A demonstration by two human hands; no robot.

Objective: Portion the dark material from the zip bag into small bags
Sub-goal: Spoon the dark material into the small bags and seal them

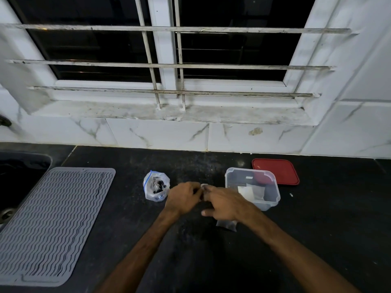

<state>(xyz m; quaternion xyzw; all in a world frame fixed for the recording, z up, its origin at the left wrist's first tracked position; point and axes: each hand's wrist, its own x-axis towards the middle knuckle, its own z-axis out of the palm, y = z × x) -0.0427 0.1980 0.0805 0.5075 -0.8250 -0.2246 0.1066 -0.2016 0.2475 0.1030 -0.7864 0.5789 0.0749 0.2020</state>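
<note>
The zip bag of dark material sits on the surface. Just right of it, the left hand and right hand pinch a small bag between curled fingertips. Farther right stands a clear container.

- No text, brand, number or sign can be read anywhere.
- The zip bag, mid-counter, shows only a blue strip.
- The small bag shows no legible print.
- The tub, towards the counter's back edge, has a small white patch on its wall, too small to read.
</note>
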